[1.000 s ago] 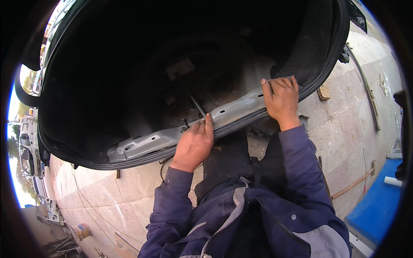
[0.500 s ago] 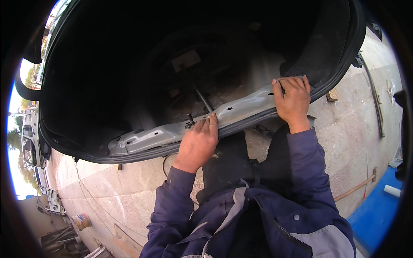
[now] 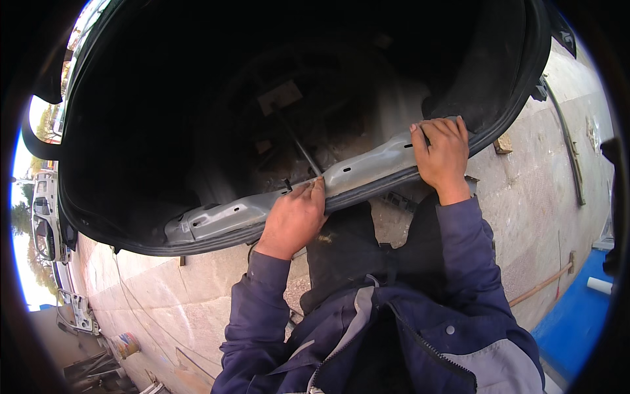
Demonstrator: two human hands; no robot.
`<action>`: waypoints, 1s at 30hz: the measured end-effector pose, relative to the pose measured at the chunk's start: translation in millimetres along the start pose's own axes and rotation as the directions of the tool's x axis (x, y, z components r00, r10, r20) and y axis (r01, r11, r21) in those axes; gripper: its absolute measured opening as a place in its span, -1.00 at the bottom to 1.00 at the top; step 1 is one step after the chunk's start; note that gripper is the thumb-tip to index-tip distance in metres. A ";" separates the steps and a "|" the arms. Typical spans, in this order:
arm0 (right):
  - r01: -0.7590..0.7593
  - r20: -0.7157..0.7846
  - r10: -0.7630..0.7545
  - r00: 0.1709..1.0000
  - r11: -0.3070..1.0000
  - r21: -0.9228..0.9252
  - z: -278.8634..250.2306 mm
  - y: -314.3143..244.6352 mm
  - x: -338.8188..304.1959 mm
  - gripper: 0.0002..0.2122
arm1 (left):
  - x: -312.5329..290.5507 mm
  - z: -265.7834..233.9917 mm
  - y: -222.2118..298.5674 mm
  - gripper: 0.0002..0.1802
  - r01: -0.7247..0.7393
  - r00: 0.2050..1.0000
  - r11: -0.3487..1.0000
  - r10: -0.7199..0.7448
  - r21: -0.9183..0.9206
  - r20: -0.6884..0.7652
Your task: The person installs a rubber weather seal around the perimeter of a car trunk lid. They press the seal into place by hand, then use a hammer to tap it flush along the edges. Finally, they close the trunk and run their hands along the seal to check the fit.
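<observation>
In front of me lies an open car trunk, its grey metal sill [image 3: 249, 209] running along the near edge with a black rubber seal [image 3: 367, 187] below it. My left hand [image 3: 294, 218] is curled closed over the middle of the sill. Its index fingertip meets the lower end of a thin metal rod [image 3: 303, 150], which slants into the dark trunk. A small dark peg [image 3: 287, 184] stands up beside that hand's fingers. Further right, my right hand [image 3: 443, 156] grips the sill, fingers bent over it and thumb on the inner side. The fingertips are partly hidden.
A pale plate [image 3: 279, 97] shows dimly deep in the trunk. A wooden block [image 3: 503, 144] and a long dark strip [image 3: 566, 141] lie on the concrete floor [image 3: 535, 190] at right. Nearer are a wooden handle [image 3: 543, 287] and a blue surface [image 3: 577, 312]. A bucket [image 3: 125, 345] stands at lower left.
The view has shifted slightly, and both hands appear a little further left. They keep their places on the sill. More of the rod's upper length shows now.
</observation>
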State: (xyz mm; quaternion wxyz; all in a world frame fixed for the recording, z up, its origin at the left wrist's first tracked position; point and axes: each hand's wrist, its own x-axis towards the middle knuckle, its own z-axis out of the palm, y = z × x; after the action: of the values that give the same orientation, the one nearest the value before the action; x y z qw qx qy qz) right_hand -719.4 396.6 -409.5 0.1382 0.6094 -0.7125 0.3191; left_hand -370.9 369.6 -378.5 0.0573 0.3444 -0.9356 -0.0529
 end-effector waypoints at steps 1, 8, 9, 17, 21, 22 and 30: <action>-0.003 0.003 0.003 1.000 1.000 -0.002 1.3 0.6 -0.1 -0.72 | 0.8 -1.2 -1.7 -0.11 0.014 0.999 1.000 -0.014 -0.023 0.033; -0.082 0.108 0.078 0.991 0.996 0.034 -30.2 -31.6 13.6 -0.73 | 11.0 -4.1 -1.4 -0.11 0.059 0.995 0.998 -0.058 -0.011 0.087; 0.069 -0.016 -0.068 0.998 0.993 0.095 -40.2 -40.5 8.7 -0.72 | 11.9 -3.5 -0.3 -0.11 0.054 0.996 0.999 -0.053 -0.003 0.068; 0.262 -0.078 -0.254 0.964 0.955 0.136 3.9 -77.0 -15.5 -0.63 | 22.5 -3.3 1.6 -0.08 0.083 0.987 0.993 -0.094 0.087 0.133; 0.252 0.016 -0.263 0.965 0.939 0.232 -24.9 -82.5 -8.0 -0.67 | 19.2 0.1 9.7 -0.07 0.103 0.992 0.992 -0.107 0.077 0.061; 0.270 0.035 -0.288 0.957 0.928 0.259 -38.8 -88.8 -6.0 -0.67 | 16.4 0.9 11.5 -0.07 0.136 0.987 0.988 -0.142 0.079 0.076; 0.237 0.237 -0.287 0.928 0.947 0.217 1.5 -114.6 7.3 -0.68 | 13.9 11.5 0.6 -0.25 0.045 0.998 0.994 -0.041 0.099 -0.042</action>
State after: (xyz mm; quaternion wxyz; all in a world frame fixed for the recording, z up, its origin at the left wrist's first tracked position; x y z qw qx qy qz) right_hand -611.0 383.8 -373.5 0.0260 0.7466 -0.6038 0.2780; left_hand -383.5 361.7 -388.8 0.0576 0.3680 -0.9280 -0.0005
